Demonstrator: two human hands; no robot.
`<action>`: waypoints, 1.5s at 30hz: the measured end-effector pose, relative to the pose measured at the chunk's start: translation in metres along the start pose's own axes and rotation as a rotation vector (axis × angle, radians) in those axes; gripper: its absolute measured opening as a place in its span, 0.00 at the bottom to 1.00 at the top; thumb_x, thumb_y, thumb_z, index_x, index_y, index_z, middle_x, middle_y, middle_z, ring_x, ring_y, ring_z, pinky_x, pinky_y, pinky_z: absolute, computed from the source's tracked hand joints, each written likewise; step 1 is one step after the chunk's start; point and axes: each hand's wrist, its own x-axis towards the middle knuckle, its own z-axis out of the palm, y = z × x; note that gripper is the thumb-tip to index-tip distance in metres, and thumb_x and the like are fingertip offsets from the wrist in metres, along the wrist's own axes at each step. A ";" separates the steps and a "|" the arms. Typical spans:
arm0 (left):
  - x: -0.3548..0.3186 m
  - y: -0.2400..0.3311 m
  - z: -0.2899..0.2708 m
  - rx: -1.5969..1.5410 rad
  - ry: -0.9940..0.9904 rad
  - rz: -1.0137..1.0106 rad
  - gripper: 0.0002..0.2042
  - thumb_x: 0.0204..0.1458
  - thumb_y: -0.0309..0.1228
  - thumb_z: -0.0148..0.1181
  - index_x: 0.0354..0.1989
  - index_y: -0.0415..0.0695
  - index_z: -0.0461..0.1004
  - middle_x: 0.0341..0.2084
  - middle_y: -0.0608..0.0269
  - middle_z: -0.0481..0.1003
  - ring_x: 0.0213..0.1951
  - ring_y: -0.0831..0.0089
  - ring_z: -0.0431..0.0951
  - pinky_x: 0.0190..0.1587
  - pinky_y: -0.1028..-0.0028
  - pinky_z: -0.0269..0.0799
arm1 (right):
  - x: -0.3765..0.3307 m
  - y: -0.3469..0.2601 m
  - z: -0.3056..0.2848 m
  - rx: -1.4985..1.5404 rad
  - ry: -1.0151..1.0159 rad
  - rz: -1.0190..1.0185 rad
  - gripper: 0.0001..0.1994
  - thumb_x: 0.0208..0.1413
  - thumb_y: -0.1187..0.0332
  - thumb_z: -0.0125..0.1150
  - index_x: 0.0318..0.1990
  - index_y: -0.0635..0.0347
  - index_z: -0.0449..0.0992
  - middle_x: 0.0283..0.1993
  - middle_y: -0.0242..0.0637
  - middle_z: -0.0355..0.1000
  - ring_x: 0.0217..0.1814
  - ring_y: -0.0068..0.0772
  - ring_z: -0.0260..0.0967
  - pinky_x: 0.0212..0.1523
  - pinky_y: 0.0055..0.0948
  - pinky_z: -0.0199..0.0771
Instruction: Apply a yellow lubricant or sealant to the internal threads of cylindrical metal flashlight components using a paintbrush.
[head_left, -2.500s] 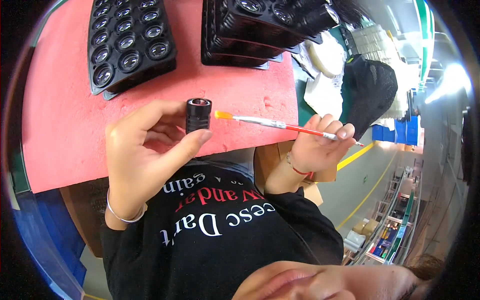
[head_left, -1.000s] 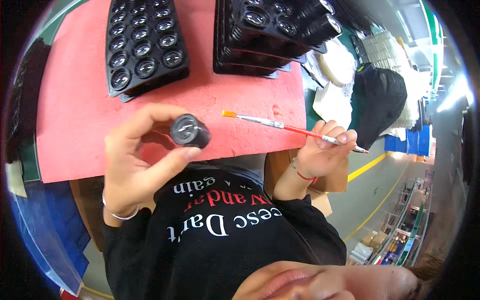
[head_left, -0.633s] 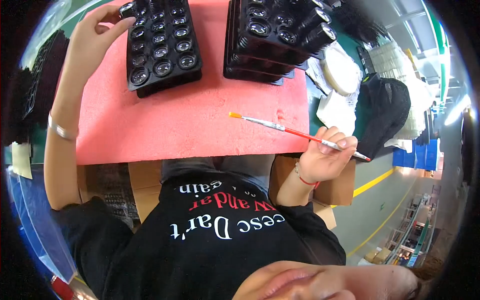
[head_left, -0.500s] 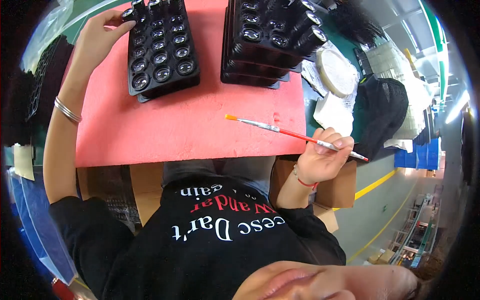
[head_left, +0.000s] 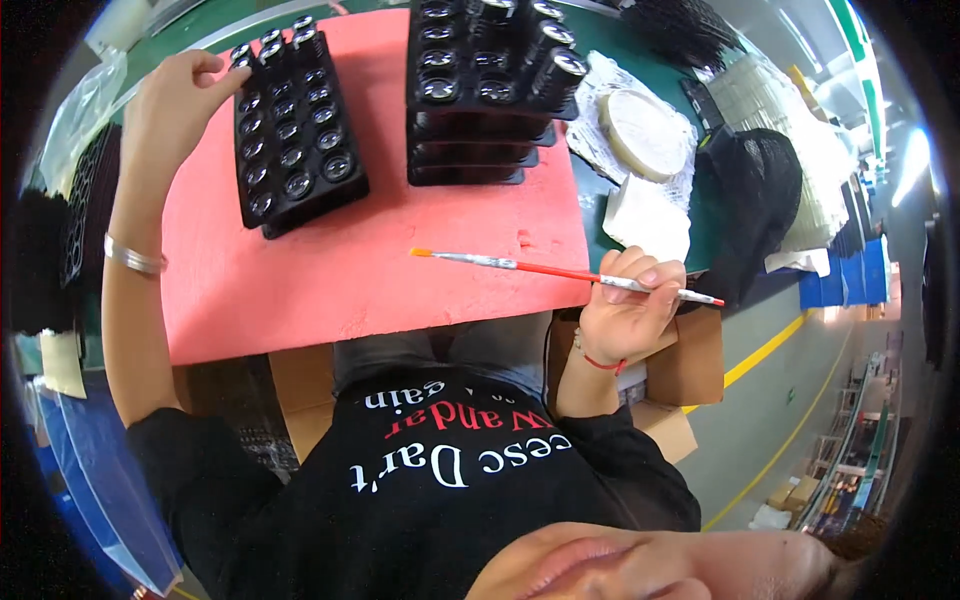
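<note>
My left hand [head_left: 178, 110] reaches to the far left corner of a black plastic tray [head_left: 262, 228]. Its thumb and fingers close around a black cylinder with a shiny top [head_left: 240, 53] there; the fingers partly hide it. Several round, glassy-topped pieces sit in the tray's pockets, and the ones in the far row stand taller. My right hand [head_left: 632, 310] grips a thin paintbrush [head_left: 545, 269] by its red handle. The orange bristles point left over the pink foam sheet [head_left: 400, 290], apart from the tray.
Right of the tray stands a stack of similar black trays [head_left: 465, 175], the top one filled with cylinders. Farther right lie a round cream-coloured dish [head_left: 645, 135], a white block [head_left: 650, 218] and black mesh cloth [head_left: 765, 190]. Cardboard boxes [head_left: 685, 355] stand below the table edge.
The whole view has shifted a little, so the trays appear farther left and lower. My left hand remains at the tray's far left corner; my right hand still holds the paintbrush.
</note>
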 end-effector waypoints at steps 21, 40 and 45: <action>0.000 0.137 -0.002 -0.693 -0.005 0.356 0.14 0.41 0.36 0.60 0.34 0.41 0.70 0.22 0.67 0.71 0.23 0.83 0.68 0.25 0.83 0.63 | 0.017 -0.039 -0.043 0.041 -0.008 -0.182 0.15 0.58 0.58 0.34 0.26 0.58 0.61 0.14 0.30 0.55 0.18 0.21 0.48 0.21 0.22 0.48; -0.154 0.101 0.003 -0.870 -0.314 0.260 0.16 0.33 0.19 0.57 0.35 0.36 0.70 0.25 0.58 0.72 0.26 0.71 0.72 0.32 0.78 0.67 | 0.066 -0.046 -0.078 -1.125 0.137 -0.270 0.14 0.57 0.65 0.42 0.28 0.66 0.68 0.21 0.34 0.66 0.23 0.20 0.62 0.29 0.17 0.60; -0.162 0.096 0.002 -1.030 -0.401 -0.058 0.15 0.35 0.19 0.57 0.36 0.34 0.70 0.26 0.60 0.72 0.27 0.76 0.71 0.33 0.80 0.66 | 0.068 -0.038 -0.086 -0.785 0.300 -0.327 0.14 0.55 0.62 0.43 0.26 0.64 0.68 0.21 0.35 0.64 0.22 0.24 0.60 0.26 0.20 0.59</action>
